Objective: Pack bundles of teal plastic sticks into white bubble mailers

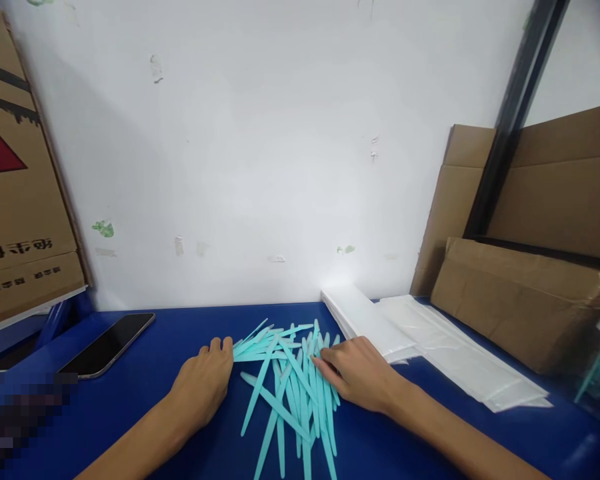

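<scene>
A loose heap of thin turquoise plastic sticks lies on the blue table in front of me. My left hand rests on the table at the heap's left edge, fingers curled, their tips against the sticks. My right hand lies on the heap's right side, fingers bent and pressing on the sticks. I cannot make out a stick gripped in either hand.
A stack of clear narrow plastic bags lies right of the heap. A dark phone lies at the left. Cardboard boxes stand at the left and right. A white wall closes off the back.
</scene>
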`<action>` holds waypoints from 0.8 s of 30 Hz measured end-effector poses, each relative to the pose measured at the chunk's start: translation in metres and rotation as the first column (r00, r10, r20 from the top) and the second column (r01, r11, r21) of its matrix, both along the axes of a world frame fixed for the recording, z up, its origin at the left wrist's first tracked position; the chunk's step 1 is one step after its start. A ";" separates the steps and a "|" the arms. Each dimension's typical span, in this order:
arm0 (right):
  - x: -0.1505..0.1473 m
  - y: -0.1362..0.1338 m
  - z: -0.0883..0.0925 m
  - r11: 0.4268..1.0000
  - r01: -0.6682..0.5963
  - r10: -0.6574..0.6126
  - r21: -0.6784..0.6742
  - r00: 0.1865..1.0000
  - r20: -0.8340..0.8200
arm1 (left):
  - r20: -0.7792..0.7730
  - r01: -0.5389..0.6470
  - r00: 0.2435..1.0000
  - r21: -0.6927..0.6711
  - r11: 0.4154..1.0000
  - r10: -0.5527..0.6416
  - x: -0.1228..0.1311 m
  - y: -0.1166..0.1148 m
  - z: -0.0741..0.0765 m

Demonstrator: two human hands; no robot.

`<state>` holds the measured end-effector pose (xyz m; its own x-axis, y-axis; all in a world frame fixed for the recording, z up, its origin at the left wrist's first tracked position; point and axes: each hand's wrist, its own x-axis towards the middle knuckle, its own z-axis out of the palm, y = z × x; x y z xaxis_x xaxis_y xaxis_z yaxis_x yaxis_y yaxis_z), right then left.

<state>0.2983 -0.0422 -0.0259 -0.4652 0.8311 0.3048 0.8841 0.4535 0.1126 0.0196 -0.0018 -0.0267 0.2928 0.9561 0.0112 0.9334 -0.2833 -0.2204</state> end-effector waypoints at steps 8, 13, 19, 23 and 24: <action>0.000 0.000 0.001 1.000 0.004 -0.004 -0.005 1.000 -0.006 | 0.014 -0.027 1.000 0.022 0.999 0.026 -0.011 0.008 0.002; 0.001 0.000 0.000 1.000 0.001 -0.001 -0.002 1.000 -0.010 | 0.032 -0.044 0.999 0.006 0.999 0.043 -0.019 0.015 0.004; 0.001 0.001 0.000 1.000 -0.007 0.007 -0.001 1.000 -0.012 | 0.074 -0.081 0.994 0.007 0.997 0.080 -0.027 0.018 0.015; 0.001 0.000 0.001 1.000 -0.014 0.014 0.001 1.000 -0.018 | 0.116 -0.128 0.985 0.014 0.992 0.126 -0.030 0.017 0.025; 0.001 0.000 0.001 1.000 -0.014 0.014 0.002 1.000 -0.020 | 0.127 -0.137 0.983 0.017 0.990 0.134 -0.030 0.017 0.027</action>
<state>0.2990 -0.0419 -0.0253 -0.4707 0.8238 0.3160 0.8797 0.4657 0.0961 -0.0105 0.0156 0.0001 0.1550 0.9858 0.0650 0.9835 -0.1478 -0.1047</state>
